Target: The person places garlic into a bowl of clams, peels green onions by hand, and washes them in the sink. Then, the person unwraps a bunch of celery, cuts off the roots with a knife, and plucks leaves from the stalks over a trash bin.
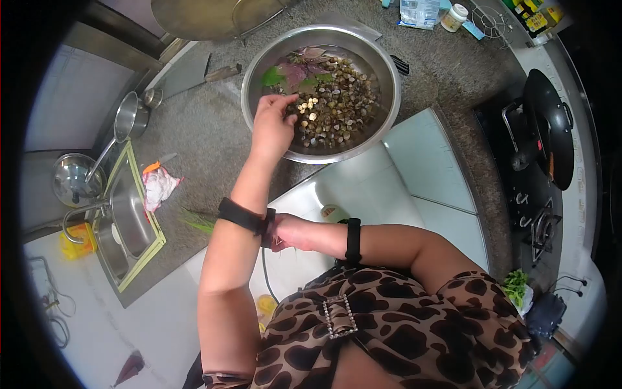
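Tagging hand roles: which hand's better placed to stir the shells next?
Likely the left hand: it reaches into the metal bowl, at the shells. The right hand is outside the bowl, near the left forearm.

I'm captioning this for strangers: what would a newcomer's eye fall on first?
Probably the big metal basin at top centre, with its heap of small shells, the purple and green leaves at its upper left, and the left hand reaching in beside some pale pieces. Next, perhaps, the leopard-print top at the bottom and the black wok at far right.
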The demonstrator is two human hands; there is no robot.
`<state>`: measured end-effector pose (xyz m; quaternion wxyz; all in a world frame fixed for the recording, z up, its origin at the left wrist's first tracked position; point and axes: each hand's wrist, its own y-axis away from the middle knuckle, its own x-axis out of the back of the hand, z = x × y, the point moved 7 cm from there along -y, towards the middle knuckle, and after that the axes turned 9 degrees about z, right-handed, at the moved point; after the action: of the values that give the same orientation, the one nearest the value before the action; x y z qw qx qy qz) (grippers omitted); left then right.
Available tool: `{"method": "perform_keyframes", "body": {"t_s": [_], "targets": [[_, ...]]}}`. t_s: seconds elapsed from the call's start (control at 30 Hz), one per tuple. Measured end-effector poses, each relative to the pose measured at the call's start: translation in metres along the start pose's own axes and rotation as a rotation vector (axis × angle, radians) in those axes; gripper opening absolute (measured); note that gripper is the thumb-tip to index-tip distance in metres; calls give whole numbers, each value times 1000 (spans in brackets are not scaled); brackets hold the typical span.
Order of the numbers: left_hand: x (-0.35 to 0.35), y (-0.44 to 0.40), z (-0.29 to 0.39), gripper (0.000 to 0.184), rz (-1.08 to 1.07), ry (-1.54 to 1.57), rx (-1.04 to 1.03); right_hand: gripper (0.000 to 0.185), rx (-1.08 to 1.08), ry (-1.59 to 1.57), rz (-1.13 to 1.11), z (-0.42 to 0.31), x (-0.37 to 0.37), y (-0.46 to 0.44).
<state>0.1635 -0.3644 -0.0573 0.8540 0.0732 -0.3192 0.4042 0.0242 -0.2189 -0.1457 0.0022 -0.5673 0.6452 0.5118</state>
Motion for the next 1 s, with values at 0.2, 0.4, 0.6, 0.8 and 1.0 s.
{"method": "perform_keyframes", "body": {"t_s": [0.2, 0.4, 0.6, 0.8, 1.0], "targets": [[-52, 23, 21, 80, -364, -697, -405, 10, -45, 28, -63, 10, 4, -7], [-78, 15, 1, 89, -621, -771, -180, 13, -95, -29, -58, 6, 11, -8], [-68, 11, 19, 84, -498, -749, -289, 17, -59, 9, -109, 1, 10, -9], [-81, 8, 3, 79, -569, -784, -224, 21, -62, 62, -95, 6, 17, -12], [-34, -4, 32, 59, -324, -700, -343, 12, -65, 45, -83, 6, 20, -18]]}}
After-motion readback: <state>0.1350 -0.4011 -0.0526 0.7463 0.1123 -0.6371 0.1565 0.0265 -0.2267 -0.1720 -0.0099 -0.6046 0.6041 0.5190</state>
